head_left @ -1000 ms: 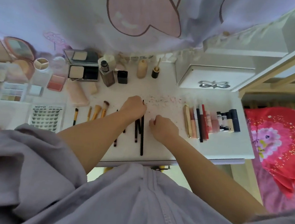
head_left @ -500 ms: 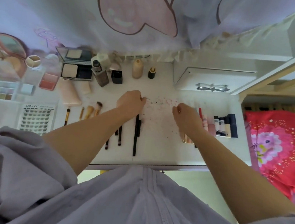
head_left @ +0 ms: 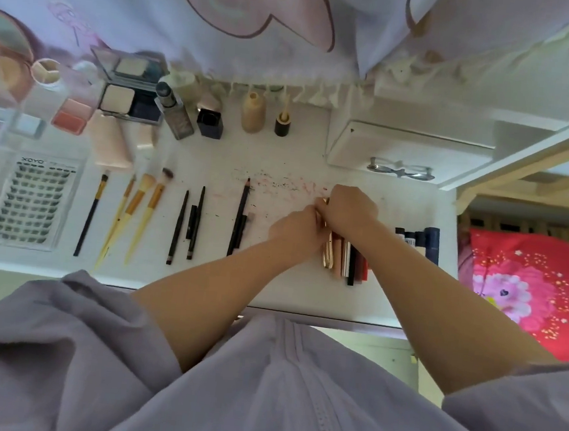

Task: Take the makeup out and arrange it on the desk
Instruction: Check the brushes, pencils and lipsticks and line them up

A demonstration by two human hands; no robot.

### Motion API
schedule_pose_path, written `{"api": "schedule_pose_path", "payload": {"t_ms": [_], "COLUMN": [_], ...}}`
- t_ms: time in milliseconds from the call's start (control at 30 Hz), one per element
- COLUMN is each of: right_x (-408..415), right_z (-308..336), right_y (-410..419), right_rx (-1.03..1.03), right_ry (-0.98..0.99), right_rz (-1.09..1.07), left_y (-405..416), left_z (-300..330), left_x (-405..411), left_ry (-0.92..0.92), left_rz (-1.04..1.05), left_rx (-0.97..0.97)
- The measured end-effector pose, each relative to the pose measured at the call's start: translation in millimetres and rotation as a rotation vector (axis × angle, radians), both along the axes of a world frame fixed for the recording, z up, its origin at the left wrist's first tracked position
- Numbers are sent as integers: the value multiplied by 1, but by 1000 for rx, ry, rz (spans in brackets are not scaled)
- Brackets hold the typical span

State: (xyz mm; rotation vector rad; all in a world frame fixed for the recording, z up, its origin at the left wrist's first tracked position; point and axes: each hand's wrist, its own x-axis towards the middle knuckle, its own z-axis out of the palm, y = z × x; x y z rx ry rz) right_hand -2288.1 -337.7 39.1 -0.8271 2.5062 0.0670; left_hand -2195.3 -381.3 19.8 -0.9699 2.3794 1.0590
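Makeup lay in rows on the white desk [head_left: 202,277]. Four brushes [head_left: 128,215] with yellow and black handles lay side by side at the left, then slim black pencils [head_left: 186,224]. Further right, a gold tube [head_left: 328,253] headed a close-packed row of lipsticks [head_left: 354,262]. Compacts [head_left: 128,98] and small bottles [head_left: 251,112] stood along the back.

Home bedroom: white desk [head_left: 314,170] beside bed with red floral bedding [head_left: 524,291], bed curtain [head_left: 224,21] overhead
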Motion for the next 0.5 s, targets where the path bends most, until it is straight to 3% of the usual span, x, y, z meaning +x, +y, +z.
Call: {"api": "schedule_pose_path", "payload": {"t_ms": [200,300,400,500], "right_x": [-1,9,28,48], "right_z": [33,64,83,88], "right_y": [-7,-6,-7,-10], "right_rx": [-369,-350,-252,-383], "right_ry": [-342,-527,-599,-641], "right_rz": [-211,-198,-57,-38], "left_y": [-25,-46,-65,-77], "left_z": [16,36,54,68], "left_x": [19,41,62,76], "left_ry": [267,343,322,292], "left_rz": [49,-120,-296,-358], "left_rx": [107,62,-99,-178]}}
